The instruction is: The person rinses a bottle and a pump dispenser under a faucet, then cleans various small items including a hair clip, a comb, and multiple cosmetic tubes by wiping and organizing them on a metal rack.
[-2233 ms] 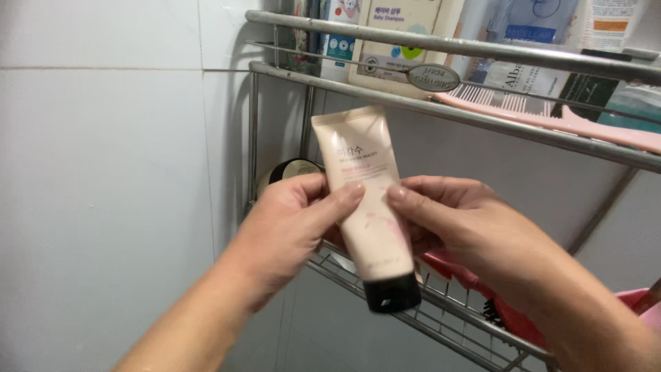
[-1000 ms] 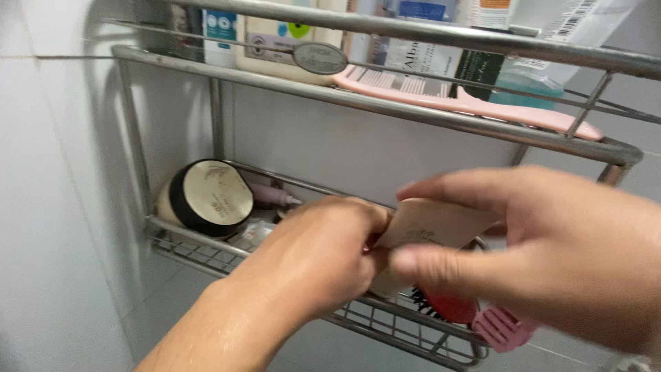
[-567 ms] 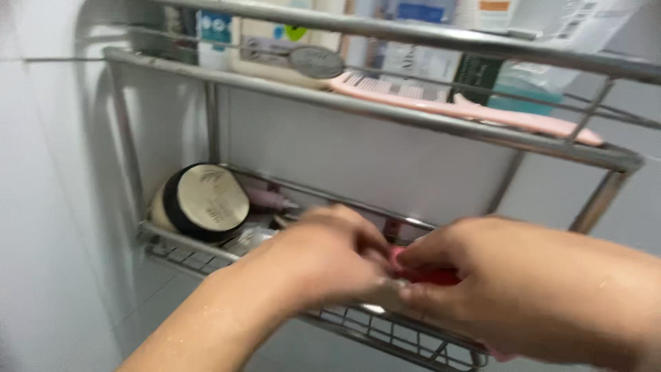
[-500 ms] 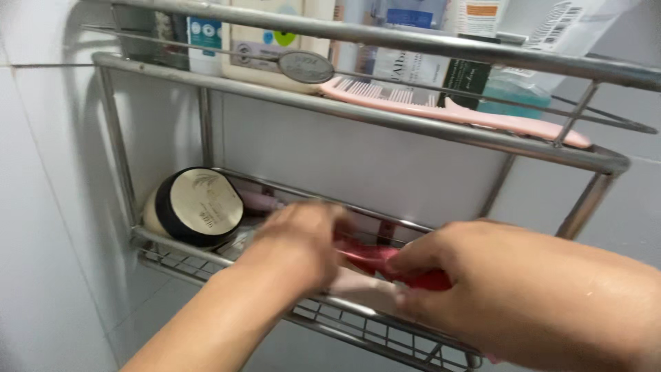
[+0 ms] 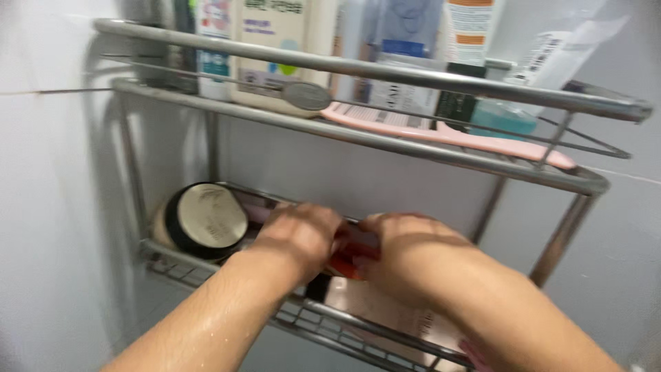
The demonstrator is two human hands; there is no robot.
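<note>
Two hands are down in the lower shelf (image 5: pixel 227 270) of a metal wire rack on a white tiled wall. Nearest the camera you get the wet forearms coming in from the bottom edge. The left hand (image 5: pixel 299 238) is curled over, knuckles up, and the right hand (image 5: pixel 406 251) sits just beside it, almost touching. Between them there's a red thing (image 5: pixel 351 262) that both sets of fingers seem to be pressed on, but it's pretty blurred, so I can't tell if either hand actually has a proper grip on it or what it is exactly. Right under the right hand, a beige tube (image 5: pixel 385 310) lies flat along the front of the lower shelf, its black cap (image 5: pixel 317 286) pointing towards the left hand. Neither hand looks to be holding it.

Over at the left end of the same shelf there's a round jar (image 5: pixel 203 220) tipped on its side, with its pale lid and dark rim facing out.

Further back and up, the upper shelf (image 5: pixel 385 141) has a pink comb (image 5: pixel 447 138) lying along its front right part, touching the rail. Behind that stands a row of stuff: a cream bottle (image 5: pixel 272 48) to the left, a teal box (image 5: pixel 502 114) near the right end, and a few more tubes and packets between them that are too blurry to tell apart.
</note>
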